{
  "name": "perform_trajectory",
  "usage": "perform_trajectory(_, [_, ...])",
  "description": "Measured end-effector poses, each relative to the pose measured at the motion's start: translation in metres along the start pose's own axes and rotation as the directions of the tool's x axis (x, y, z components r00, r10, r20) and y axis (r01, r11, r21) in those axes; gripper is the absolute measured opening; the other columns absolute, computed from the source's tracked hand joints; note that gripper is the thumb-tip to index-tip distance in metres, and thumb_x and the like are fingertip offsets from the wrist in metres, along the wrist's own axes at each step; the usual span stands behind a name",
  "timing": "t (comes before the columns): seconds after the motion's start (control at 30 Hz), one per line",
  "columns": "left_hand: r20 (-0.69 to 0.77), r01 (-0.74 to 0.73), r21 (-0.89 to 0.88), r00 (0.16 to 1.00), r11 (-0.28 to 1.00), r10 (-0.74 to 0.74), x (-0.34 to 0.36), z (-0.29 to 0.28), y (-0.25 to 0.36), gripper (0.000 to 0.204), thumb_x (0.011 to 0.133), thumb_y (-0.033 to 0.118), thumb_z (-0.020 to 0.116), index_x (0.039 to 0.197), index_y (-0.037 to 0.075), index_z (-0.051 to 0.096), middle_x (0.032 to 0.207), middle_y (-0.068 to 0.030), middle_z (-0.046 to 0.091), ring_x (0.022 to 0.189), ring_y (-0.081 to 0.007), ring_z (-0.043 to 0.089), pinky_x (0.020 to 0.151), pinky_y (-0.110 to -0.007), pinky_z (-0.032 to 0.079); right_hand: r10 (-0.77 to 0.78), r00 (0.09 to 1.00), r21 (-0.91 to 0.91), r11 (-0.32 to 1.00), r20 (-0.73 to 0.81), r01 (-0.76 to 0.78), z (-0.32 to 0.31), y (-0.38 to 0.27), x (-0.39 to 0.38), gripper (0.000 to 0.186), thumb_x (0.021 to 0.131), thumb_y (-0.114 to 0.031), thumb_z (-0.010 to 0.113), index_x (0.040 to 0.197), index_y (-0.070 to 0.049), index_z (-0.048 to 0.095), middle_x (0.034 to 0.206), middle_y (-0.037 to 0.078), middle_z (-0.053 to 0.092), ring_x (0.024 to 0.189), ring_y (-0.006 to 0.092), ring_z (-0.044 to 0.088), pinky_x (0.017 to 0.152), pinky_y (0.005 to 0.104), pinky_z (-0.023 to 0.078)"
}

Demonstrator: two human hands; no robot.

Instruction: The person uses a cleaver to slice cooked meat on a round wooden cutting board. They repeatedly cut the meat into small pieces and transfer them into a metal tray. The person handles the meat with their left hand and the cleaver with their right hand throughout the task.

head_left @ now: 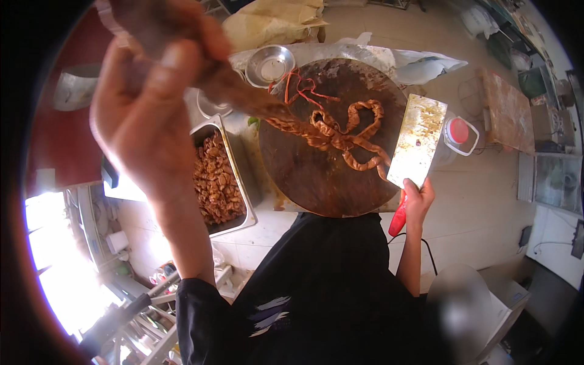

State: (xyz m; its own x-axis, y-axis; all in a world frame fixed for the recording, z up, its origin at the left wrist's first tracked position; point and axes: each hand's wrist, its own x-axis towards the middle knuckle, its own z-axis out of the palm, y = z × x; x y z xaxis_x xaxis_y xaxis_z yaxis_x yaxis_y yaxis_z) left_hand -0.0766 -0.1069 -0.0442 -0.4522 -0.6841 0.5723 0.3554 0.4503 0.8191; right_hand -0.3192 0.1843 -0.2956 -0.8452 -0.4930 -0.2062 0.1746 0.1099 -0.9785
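Observation:
My left hand (152,103), raised high at the upper left, is closed on long brown strips of cooked meat, intestine-like (286,118), blurred near my fingers. They stretch down to a looped heap (350,143) on a round, dark wooden board (304,176). Thin red strands (304,91) lie at the board's back left. My right hand (417,201) grips a cleaver by its red handle; its wide, stained blade (417,137) is held over the board's right edge. Left of the board, a steel pan (246,207) holds cut brown meat pieces (213,176).
Steel bowls (271,64) stand behind the board. A plastic jug with red lid (457,131) is at its right, near a wooden slab (505,109). Yellowish sacking (274,24) lies beyond. A bright opening (55,255) and metal frames (140,322) are at lower left.

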Motion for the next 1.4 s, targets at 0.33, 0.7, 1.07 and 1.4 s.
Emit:
perform_trajectory(0.33, [0.044, 0.095, 0.000, 0.995, 0.996, -0.094, 0.050, -0.075, 0.091, 0.036, 0.101, 0.015, 0.056, 0.130, -0.005, 0.052, 0.108, -0.0123, 0.063, 0.104, -0.0189, 0.060, 0.096, -0.029, 0.044, 0.107, 0.993, 0.011, 0.994, 0.054, -0.108, -0.022, 0.013, -0.006, 0.027, 0.088, 0.001, 0.059, 0.115, 0.002, 0.059, 0.068, -0.002, 0.051, 0.053, 0.0047, 0.042, 0.047, 0.0233, 0.033])
perform_trajectory(0.7, [0.143, 0.196, -0.236, 0.976, 0.952, -0.166, -0.007, 0.042, 0.055, 0.042, 0.096, 0.015, 0.061, 0.131, -0.003, 0.047, 0.099, -0.0091, 0.056, 0.099, -0.0245, 0.053, 0.092, -0.033, 0.043, 0.136, 0.991, -0.004, 0.991, 0.001, -0.136, -0.045, 0.019, -0.013, 0.008, 0.089, 0.000, 0.060, 0.096, -0.001, 0.058, 0.068, 0.000, 0.053, 0.051, 0.0066, 0.044, 0.045, 0.0239, 0.034])
perform_trajectory(1.07, [-0.336, 0.557, 0.012, 0.784, 0.830, -0.522, -0.152, 0.005, -0.048, 0.021, 0.092, 0.006, 0.056, 0.110, -0.005, 0.058, 0.092, -0.0106, 0.062, 0.086, -0.0191, 0.057, 0.085, -0.034, 0.046, 0.179, 0.981, -0.003, 0.984, -0.073, -0.179, -0.057, 0.031, -0.020, 0.008, 0.089, -0.001, 0.061, 0.095, 0.000, 0.056, 0.066, -0.001, 0.049, 0.053, 0.0057, 0.042, 0.046, 0.0237, 0.033])
perform_trajectory(1.4, [-0.313, 0.772, 0.279, 0.636, 0.571, -0.706, -0.210, 0.008, -0.119, 0.026, 0.087, 0.001, 0.066, 0.112, -0.003, 0.065, 0.097, -0.0064, 0.071, 0.085, -0.0104, 0.063, 0.078, -0.025, 0.049, 0.156, 0.982, -0.021, 0.987, -0.110, -0.159, -0.052, 0.035, -0.040, 0.007, 0.089, -0.001, 0.061, 0.095, 0.000, 0.057, 0.067, -0.001, 0.051, 0.054, 0.0054, 0.043, 0.047, 0.0234, 0.033])
